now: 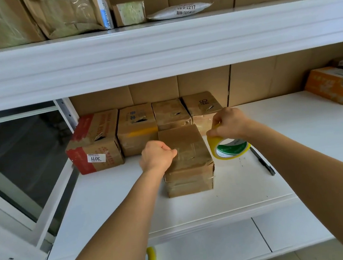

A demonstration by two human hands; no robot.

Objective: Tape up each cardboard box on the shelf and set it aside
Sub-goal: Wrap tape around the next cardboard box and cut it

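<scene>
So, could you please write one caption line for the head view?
Left hand presses tape onto a cardboard box while right hand holds the tape roll.

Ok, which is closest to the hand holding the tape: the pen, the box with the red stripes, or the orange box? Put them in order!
From the right hand, in the head view:
1. Pen, on the shelf just right of the tape roll.
2. Orange box, far right.
3. Red-striped box, far left; close call with the orange box.
</scene>
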